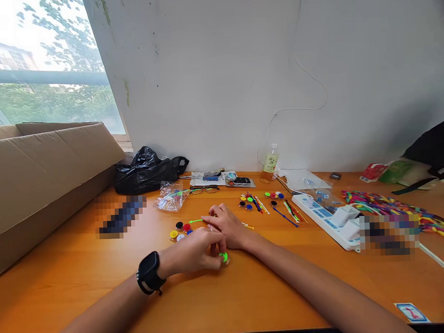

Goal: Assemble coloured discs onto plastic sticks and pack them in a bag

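Note:
My left hand point(201, 250), with a black watch on its wrist, pinches a small bright green disc point(224, 257) on a clear base, just above or at the tabletop. Beyond it my right hand point(226, 227) rests low over the table with bent fingers. A thin green plastic stick with an arrow-like end point(195, 221) sticks out leftward from its fingertips. Yellow and white stick ends point(248, 226) show behind the right hand; the rest is hidden. Left of the hands lie black point(179, 226), red, yellow point(174, 234), white and blue discs, partly covered by my left hand.
Two groups of coloured discs point(249, 199) and sticks point(291, 211) lie behind my right hand. A white power strip point(326, 218) and braided cords point(398, 211) are on the right. Bottle point(270, 163), glasses point(204, 189) and black bag point(147, 171) stand behind; a cardboard box point(51, 177) is left.

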Tool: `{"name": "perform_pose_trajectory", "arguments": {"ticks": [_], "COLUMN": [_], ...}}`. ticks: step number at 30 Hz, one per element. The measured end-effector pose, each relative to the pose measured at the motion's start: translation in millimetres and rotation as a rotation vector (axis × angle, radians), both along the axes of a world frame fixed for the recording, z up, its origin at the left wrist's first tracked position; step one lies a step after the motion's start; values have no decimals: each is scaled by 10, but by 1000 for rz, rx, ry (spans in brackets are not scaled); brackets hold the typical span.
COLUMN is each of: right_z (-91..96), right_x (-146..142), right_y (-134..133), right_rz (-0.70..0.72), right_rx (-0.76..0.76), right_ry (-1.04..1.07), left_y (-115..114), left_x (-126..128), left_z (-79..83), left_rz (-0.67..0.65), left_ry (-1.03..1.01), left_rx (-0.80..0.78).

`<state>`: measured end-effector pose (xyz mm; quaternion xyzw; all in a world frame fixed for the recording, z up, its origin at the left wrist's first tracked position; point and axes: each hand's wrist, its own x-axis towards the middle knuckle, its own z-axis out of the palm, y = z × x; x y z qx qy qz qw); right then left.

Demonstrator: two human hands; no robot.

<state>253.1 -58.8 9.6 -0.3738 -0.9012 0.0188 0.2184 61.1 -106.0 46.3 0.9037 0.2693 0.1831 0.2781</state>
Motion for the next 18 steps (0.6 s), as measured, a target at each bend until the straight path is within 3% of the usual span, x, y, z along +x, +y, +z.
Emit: {"name": "perform_pose_trajectory", "arguments": {"ticks": [4,9,14,18], "right_z": [-29,-13,66,54], "right_x": [78,325,525,497], "right_y": [-43,-201,-452,-540], "right_rz": [-38,-63,45,39], "right_rx": [-14,-13,-200,-211], "right_ry": [39,156,218,104], "left_y": [-101,-98,44,208], "left_x": [139,140,41,-109], "left_z": [-113,-94,-21,-65], "left_rz": [20,23,104,183], "left_ry": [15,13,59,125], "left_rx": [111,245,370,410]}}
